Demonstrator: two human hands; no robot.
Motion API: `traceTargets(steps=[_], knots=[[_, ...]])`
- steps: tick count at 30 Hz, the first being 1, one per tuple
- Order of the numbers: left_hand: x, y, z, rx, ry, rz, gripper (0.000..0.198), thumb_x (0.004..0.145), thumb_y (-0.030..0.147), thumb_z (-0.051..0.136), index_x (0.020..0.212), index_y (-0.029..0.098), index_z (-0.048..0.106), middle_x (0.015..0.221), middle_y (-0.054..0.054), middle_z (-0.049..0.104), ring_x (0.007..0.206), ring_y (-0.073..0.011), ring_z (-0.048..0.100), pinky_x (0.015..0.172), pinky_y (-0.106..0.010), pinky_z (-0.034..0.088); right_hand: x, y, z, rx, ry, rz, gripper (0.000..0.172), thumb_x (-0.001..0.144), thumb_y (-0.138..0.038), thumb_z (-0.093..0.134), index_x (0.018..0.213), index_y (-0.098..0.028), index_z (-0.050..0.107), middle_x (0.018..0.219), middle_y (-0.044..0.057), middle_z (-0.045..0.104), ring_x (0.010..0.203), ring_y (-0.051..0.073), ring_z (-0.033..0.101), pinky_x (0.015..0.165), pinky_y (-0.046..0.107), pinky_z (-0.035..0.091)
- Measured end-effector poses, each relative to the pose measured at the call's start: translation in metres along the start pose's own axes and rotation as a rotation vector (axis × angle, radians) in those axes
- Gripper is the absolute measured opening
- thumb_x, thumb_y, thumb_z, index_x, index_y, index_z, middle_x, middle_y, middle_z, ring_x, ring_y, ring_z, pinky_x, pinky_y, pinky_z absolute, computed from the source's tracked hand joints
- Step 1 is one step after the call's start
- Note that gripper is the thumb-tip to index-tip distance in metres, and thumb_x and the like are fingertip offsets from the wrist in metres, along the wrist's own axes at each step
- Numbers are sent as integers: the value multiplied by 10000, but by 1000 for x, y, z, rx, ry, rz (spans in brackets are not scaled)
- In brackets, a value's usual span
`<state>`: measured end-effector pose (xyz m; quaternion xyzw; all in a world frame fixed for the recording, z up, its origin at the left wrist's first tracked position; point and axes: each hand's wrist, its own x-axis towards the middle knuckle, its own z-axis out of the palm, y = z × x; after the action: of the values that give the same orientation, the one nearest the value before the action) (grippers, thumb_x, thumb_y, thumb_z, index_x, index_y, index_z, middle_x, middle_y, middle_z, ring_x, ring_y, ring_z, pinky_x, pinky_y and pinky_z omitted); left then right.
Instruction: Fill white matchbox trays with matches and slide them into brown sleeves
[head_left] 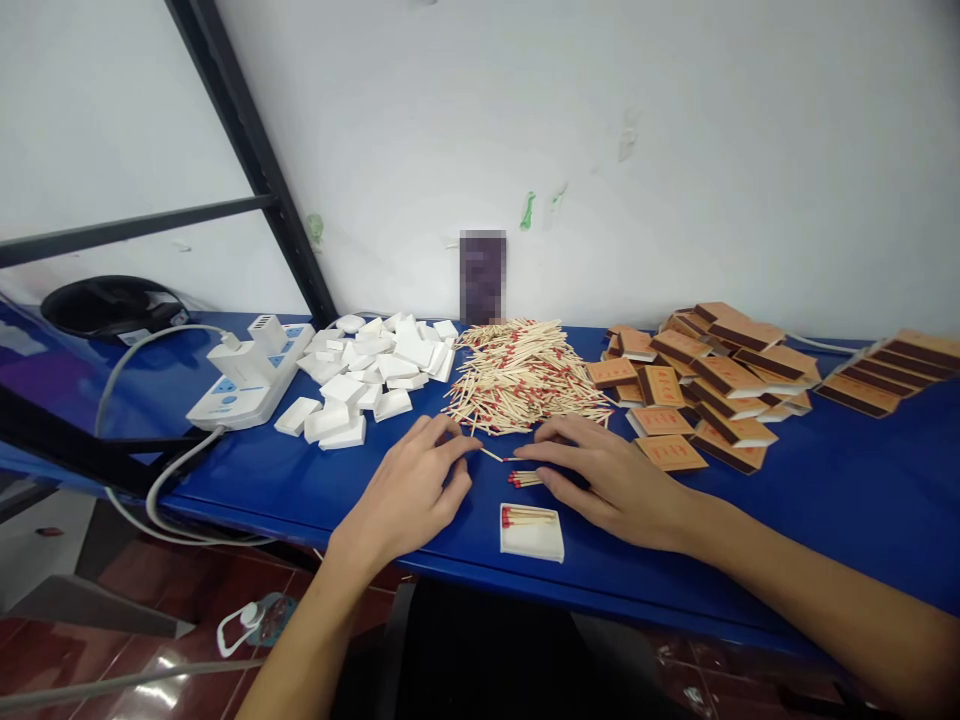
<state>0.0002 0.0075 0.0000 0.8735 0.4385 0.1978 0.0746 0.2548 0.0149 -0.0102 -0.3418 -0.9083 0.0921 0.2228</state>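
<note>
My left hand [420, 485] rests low over the blue table, fingers bent and thumb apart. Its index fingertip touches the end of a loose matchstick [491, 454]. Opposite it, my right hand [600, 470] has its fingers spread, with the index fingertip at another match [511, 459]. The right thumb touches a small row of red-tipped matches [525, 479] on the tabletop. Nearer me lies a white matchbox tray [532, 545] with several matches along its far side. Just beyond both hands is a large heap of matches [525, 380].
White empty matchbox trays [375, 365] are piled at left, beside a power strip [247, 385] with cables. Orange matchbox sleeves [720, 370] are heaped at right. A pixelated dark object [483, 275] leans on the wall. A black metal frame [255, 150] stands at left.
</note>
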Motion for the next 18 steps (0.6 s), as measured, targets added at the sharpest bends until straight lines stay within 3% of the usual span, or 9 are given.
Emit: traceTargets(steps=[6,12,18], knots=[[0,-4,4,117,-66,52,467,953,151,432,1404,248,509,1450,-91,462,1320,-312,383,1049,-550,413,10,-9,-5,57,-86,-57,349,1021,-270,414,1267,-243,661,1269,112,617,1168,253,555,1004,466,449],[1,-2,7,141,-109,45,484,952,128,390,1417,217,490,1519,-91,412,1393,-308,316,1083,-554,381,16,-11,-2,103,-164,-20,413,1043,-336,370,1299,-161,642,1340,134,594,1259,262,488,1091,488,357],[1,-3,9,116,-85,33,468,949,132,409,1401,200,510,1503,-95,436,1391,-302,332,1094,-549,382,17,-9,1,112,-137,-1,438,1040,-397,391,1322,-149,617,1338,126,616,1228,271,503,1074,507,365]])
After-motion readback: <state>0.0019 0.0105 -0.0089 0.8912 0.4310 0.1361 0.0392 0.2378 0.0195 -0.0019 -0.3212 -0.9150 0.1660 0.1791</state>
